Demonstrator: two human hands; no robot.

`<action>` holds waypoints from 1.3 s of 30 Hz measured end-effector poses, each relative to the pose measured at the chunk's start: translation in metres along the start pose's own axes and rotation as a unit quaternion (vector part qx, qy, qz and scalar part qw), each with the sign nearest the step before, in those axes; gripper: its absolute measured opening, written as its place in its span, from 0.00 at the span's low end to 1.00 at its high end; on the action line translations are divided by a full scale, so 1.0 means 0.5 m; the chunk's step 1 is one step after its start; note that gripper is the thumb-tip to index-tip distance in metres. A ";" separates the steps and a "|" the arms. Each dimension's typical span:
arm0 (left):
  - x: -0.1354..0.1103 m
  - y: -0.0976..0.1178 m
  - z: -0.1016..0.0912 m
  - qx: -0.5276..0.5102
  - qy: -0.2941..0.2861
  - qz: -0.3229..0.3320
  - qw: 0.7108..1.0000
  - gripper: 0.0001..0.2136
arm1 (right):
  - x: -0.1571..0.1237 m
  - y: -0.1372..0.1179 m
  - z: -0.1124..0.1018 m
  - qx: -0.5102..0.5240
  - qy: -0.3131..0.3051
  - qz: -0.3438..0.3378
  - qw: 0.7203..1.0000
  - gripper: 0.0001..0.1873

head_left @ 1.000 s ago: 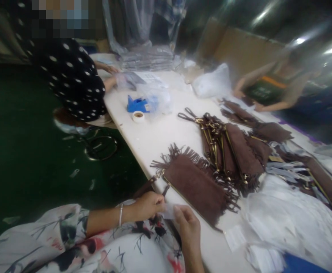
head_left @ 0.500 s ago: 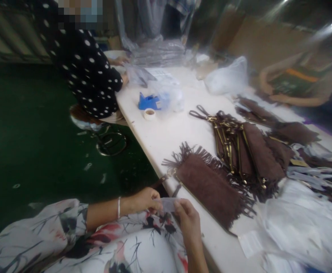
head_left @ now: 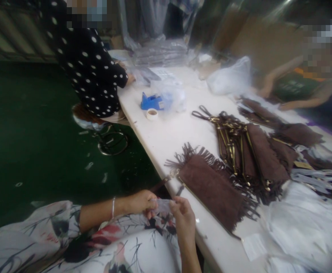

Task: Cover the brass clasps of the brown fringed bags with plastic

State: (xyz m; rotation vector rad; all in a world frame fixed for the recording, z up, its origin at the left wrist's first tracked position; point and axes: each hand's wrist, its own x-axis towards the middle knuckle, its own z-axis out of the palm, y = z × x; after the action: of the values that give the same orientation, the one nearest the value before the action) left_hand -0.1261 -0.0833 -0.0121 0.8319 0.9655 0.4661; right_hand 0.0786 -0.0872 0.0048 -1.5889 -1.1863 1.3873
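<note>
Left hand [head_left: 142, 202] and right hand [head_left: 184, 213] pinch a pale, translucent strip [head_left: 163, 206].

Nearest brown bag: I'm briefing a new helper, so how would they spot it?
Find the white table, then its edge beside the wearer's right hand. The fringed brown bag there lies flat, unlike the bunched, overlapping bags just beyond it.

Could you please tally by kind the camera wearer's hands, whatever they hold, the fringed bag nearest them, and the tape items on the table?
Hands: 2 (left hand, right hand)
Clear plastic piece: 1
Brown fringed bag: 1
Blue tape dispenser: 1
White tape roll: 1
Total: 6
</note>
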 end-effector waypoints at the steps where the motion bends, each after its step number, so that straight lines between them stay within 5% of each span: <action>1: -0.002 0.001 -0.004 0.001 -0.001 0.001 1.000 0.24 | -0.001 -0.001 0.004 -0.003 0.001 -0.003 1.000 0.19; 8: 0.035 0.019 0.005 0.032 0.033 0.093 0.995 0.22 | -0.009 -0.010 0.025 -0.047 -0.007 0.002 0.999 0.23; 13: 0.056 0.013 0.010 0.051 0.058 0.091 0.993 0.15 | 0.006 -0.010 -0.013 -0.119 0.023 -0.005 0.993 0.21; 17: 0.050 0.004 -0.002 0.042 0.089 0.089 0.991 0.13 | 0.037 -0.021 -0.050 -0.274 0.093 0.004 0.957 0.20; 22: 0.037 0.001 -0.009 0.059 0.134 0.110 0.983 0.11 | 0.081 -0.049 -0.021 -0.382 0.112 -0.005 0.918 0.18; 26: 0.031 0.007 -0.014 0.072 0.143 0.118 0.980 0.07 | 0.105 -0.060 -0.004 -0.301 0.105 0.004 0.948 0.10; 32: 0.037 0.008 -0.023 0.067 0.160 0.111 0.979 0.08 | 0.111 -0.054 -0.026 -0.119 0.021 0.074 0.990 0.14; 39: 0.046 0.011 -0.017 0.086 0.148 0.105 0.980 0.10 | 0.097 -0.040 -0.012 0.100 -0.020 0.127 0.987 0.23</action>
State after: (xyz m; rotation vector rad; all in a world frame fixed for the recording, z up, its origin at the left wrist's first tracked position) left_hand -0.1218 -0.0610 -0.0225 1.0467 1.2099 0.7098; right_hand 0.0808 -0.0344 0.0080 -1.6152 -0.8558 1.6507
